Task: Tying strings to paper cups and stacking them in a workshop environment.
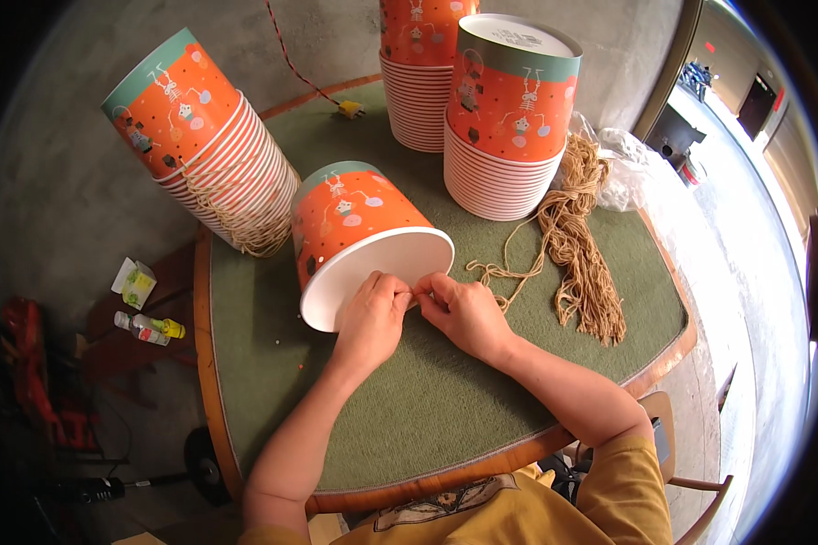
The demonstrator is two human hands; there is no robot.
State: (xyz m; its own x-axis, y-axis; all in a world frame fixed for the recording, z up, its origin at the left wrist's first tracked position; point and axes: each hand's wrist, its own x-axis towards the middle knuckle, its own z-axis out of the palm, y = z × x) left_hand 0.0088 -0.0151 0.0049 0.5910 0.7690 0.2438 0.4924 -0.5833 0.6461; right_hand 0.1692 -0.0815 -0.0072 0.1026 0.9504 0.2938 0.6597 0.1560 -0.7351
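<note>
The orange paper tub (364, 209) lay on its side at the centre of the frame, its white mouth turned toward the lower edge, on the green-topped table (482, 409). The left hand (373, 313) and right hand (466, 313) met at the lower right of its rim, thumbs and forefingers pinched close together; whether a strand of cord sat between the fingertips was too small to tell. As a judgement, the work on this tub was part-way, with the fine handling at the rim unfinished. At upper left, the tilted stack of tubs (177, 109) had thin cord loops (245, 209) draped down its side, so those tubs were probably done — though how many carried a loop could not be counted. At upper centre, the front upright stack (513, 118) and the rear stack (418, 100) showed no cord, and these looked like what was left, along with the loose tan cord bundle (577, 254) right of centre. As for writing, small dark print marked the white base atop the front upright stack, too fine to read; the tubs bore skeleton pictures, and at left the clear bottle (145, 329) wore a red-and-white label, unreadable at that size
</note>
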